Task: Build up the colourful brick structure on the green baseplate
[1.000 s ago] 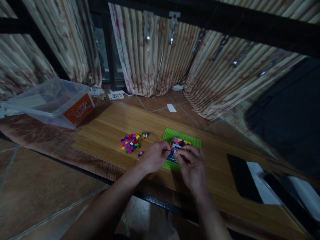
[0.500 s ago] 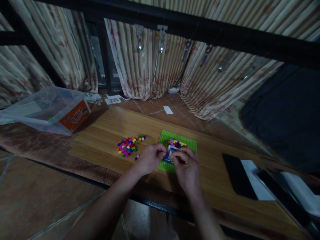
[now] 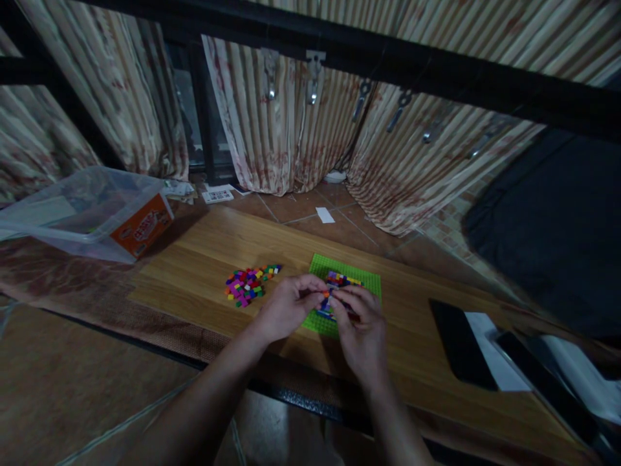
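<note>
My left hand (image 3: pixel 290 304) is closed in a pinch on a small orange toy brick (image 3: pixel 325 294). The fingertips of my right hand (image 3: pixel 359 317) meet it from the other side, pinched on what looks like a small dark blue toy brick (image 3: pixel 332 292), partly hidden. Both hands hover over a green baseplate (image 3: pixel 366 275). On that plate stands a block of multicoloured toy bricks (image 3: pixel 343 278), its near part mostly covered by my fingers. Left of my left hand lies a loose pile of small coloured bricks (image 3: pixel 245 285).
The wooden board (image 3: pixel 194 259) bears all this. To the right lie a black flat object (image 3: pixel 458 343), white paper (image 3: pixel 495 349) and a dark device (image 3: pixel 538 375). At far left stands a clear plastic bin (image 3: pixel 87 207) with an orange label. Curtains (image 3: pixel 291 129) hang behind.
My fingertips have come together above the bricks, and my left hand has shifted slightly up. The single purple brick beside the pile is no longer visible.
</note>
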Demonstrator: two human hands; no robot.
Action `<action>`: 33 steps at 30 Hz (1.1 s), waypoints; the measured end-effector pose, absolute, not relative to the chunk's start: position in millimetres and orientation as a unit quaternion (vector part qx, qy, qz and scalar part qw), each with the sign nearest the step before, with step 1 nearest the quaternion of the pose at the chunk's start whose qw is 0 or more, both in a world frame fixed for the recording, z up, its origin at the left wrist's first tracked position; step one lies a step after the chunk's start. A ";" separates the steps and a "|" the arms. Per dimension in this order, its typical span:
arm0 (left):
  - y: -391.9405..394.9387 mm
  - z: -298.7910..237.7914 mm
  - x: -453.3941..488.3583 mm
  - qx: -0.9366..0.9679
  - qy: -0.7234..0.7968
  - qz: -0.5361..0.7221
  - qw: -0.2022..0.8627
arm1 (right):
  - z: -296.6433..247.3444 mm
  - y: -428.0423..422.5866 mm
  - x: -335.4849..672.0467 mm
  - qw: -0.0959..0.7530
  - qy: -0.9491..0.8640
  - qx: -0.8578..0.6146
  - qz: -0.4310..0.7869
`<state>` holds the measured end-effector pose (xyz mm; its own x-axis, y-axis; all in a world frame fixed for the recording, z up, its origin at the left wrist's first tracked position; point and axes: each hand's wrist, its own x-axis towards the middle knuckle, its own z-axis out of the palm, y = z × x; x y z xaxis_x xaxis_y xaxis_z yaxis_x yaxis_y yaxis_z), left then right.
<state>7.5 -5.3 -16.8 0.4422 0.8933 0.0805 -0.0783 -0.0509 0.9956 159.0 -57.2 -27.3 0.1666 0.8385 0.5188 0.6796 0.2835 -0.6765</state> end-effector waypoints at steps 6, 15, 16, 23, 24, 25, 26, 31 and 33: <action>-8.2 -15.0 9.9 0.599 0.326 0.412 0.604 | -27.0 -58.3 155.1 0.506 -0.618 -0.588 0.127; -2.8 -18.3 3.2 0.657 0.380 0.388 0.523 | -23.5 -55.0 181.2 0.515 -0.611 -0.583 0.143; -1.6 -20.1 2.2 0.666 0.401 0.378 0.503 | -24.0 -55.1 185.7 0.502 -0.619 -0.587 0.145; -1.8 -22.9 7.5 0.681 0.469 0.336 0.450 | -26.8 -56.8 191.4 0.417 -0.668 -0.602 0.134; -2.5 -22.5 8.9 0.682 0.470 0.334 0.451 | -27.1 -56.5 189.6 0.416 -0.668 -0.603 0.129; -3.0 -22.5 10.2 0.683 0.470 0.333 0.450 | -27.4 -55.9 187.9 0.415 -0.669 -0.604 0.126; -3.2 -22.9 11.4 0.684 0.470 0.331 0.450 | -27.8 -55.2 186.4 0.417 -0.668 -0.604 0.123; -2.4 -30.6 17.2 0.675 0.480 0.329 0.453 | -30.2 -51.4 182.6 0.435 -0.662 -0.600 0.111; -1.9 -33.3 19.9 0.668 0.482 0.330 0.460 | -30.7 -50.5 182.2 0.434 -0.661 -0.603 0.108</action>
